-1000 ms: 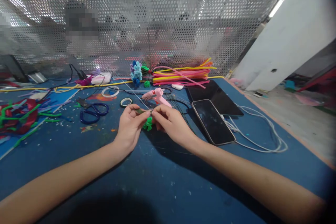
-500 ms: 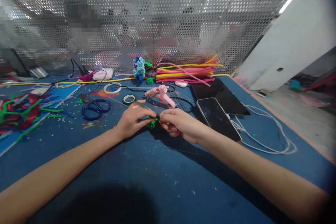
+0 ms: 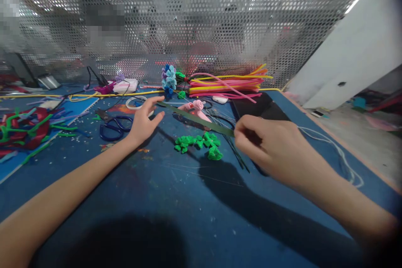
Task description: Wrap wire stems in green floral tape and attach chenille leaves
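Observation:
A dark green tape strip (image 3: 196, 119) stretches between my two hands above the table. Its right end is pinched in my right hand (image 3: 262, 142), over the black devices. The other end meets the fingertips of my left hand (image 3: 146, 121), whose thumb stands apart from the index finger; the tape roll cannot be made out there. Below the strip, green fuzzy leaf clusters (image 3: 213, 144) lie on the blue table, with thin dark stems running right toward my right hand. A pink glue gun (image 3: 196, 111) sits partly behind the strip.
Blue-handled scissors (image 3: 114, 129) and a white tape roll (image 3: 135, 102) are on the left, near tangled coloured pipe cleaners (image 3: 31, 127). At the back lie a blue flower bunch (image 3: 168, 78) and pink and yellow pipe cleaners (image 3: 226, 86). A black tablet (image 3: 264, 106) and white cables (image 3: 333, 146) are at right.
My hands have moved apart, the right one rightward and the left one up and left. The tape now spans between them, and the green leaf clusters lie uncovered on the table.

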A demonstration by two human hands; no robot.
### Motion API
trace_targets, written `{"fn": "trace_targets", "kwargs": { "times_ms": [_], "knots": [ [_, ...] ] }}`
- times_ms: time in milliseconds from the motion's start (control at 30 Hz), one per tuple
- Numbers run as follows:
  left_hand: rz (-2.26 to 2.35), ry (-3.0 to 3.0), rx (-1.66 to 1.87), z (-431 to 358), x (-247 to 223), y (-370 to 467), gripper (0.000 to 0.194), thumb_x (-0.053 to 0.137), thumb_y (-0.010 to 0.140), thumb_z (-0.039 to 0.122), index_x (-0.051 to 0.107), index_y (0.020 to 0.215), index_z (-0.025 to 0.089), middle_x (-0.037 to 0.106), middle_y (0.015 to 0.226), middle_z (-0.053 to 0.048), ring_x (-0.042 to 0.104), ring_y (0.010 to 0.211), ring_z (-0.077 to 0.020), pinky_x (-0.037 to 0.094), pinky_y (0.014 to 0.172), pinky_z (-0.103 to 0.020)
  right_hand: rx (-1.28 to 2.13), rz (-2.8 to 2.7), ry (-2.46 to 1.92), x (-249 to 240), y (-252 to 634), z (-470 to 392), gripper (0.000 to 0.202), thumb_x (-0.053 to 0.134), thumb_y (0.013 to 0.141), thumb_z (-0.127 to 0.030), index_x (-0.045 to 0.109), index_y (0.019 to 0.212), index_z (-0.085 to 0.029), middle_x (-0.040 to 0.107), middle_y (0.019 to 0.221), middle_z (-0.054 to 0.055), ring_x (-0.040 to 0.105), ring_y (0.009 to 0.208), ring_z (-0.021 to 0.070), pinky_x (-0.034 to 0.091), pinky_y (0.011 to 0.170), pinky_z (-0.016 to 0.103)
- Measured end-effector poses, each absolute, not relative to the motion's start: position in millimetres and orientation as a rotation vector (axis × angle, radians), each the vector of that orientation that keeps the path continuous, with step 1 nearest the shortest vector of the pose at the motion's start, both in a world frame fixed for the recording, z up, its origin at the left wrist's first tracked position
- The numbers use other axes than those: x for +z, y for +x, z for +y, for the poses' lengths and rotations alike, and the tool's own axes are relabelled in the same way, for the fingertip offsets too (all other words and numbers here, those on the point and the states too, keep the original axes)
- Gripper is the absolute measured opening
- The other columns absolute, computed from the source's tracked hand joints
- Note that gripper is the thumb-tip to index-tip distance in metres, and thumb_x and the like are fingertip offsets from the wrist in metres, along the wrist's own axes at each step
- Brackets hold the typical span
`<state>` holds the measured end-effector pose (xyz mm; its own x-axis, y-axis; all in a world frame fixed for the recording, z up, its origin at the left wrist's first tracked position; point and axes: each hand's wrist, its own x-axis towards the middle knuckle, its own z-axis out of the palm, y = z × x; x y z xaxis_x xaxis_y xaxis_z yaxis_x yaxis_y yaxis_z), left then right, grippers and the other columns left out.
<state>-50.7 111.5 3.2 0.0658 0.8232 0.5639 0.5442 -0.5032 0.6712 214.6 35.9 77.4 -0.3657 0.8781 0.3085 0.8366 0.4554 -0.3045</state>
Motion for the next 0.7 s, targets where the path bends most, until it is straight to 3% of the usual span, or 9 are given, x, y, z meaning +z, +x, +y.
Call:
{"fn": "trace_targets", "kwargs": {
  "times_ms": [200,367,467,567,700],
  "knots": [
    [1.354,2.024,1.287,133.1,2.7,-78.7,0.029,0.055,0.075,0.027,0.059,0.102,0.017,0.06,0.114,-0.008,0.052,0.109,-0.0212,0.042,0.092,-0.036,0.42,-2.315,-1.47,82.0,230.2,36.9,0.021,0.044,0.075,-0.026,0.044,0.055,-0.02,0.043,0.046,-0.002,0.036,0.042,0.0091,0.023,0.041,0.023],
    [1.4,1.973,1.294,137.8,24.2,-97.3,0.026,0.06,0.072,0.03,0.064,0.095,0.018,0.058,0.119,-0.008,0.054,0.107,-0.0235,0.047,0.085,-0.036,1.367,-2.065,-1.504,74.2,244.8,49.0,0.025,0.044,0.075,-0.029,0.034,0.054,-0.02,0.029,0.049,-0.006,0.022,0.039,0.0053,0.013,0.037,0.022],
    [1.445,1.976,1.322,146.1,38.6,-112.1,0.024,0.061,0.069,0.03,0.067,0.09,0.018,0.056,0.122,-0.008,0.053,0.108,-0.0258,0.047,0.085,-0.038,1.826,-1.749,-1.383,71.5,251.8,50.5,0.021,0.044,0.073,-0.026,0.035,0.055,-0.019,0.029,0.048,-0.007,0.013,0.04,0.0036,0.006,0.039,0.022],
    [1.484,2.058,1.311,166.7,53.9,-129.5,0.022,0.061,0.067,0.023,0.069,0.087,0.018,0.061,0.114,-0.009,0.052,0.111,-0.0262,0.04,0.093,-0.043,2.229,-1.487,-1.22,64.6,255.5,50.3,0.017,0.046,0.066,-0.024,0.037,0.054,-0.019,0.029,0.043,-0.009,0.011,0.039,0.002,0.006,0.038,0.019],
    [1.683,1.9,1.151,199.3,75.5,-151.2,0.021,0.059,0.064,0.014,0.07,0.081,0.017,0.068,0.096,-0.01,0.06,0.097,-0.0268,0.042,0.09,-0.043,2.639,-1.288,-0.956,41.5,247.5,50.4,0.009,0.046,0.059,-0.018,0.042,0.052,-0.016,0.026,0.038,-0.011,0.009,0.035,-0.0014,0.006,0.035,0.012]
  ]
}}
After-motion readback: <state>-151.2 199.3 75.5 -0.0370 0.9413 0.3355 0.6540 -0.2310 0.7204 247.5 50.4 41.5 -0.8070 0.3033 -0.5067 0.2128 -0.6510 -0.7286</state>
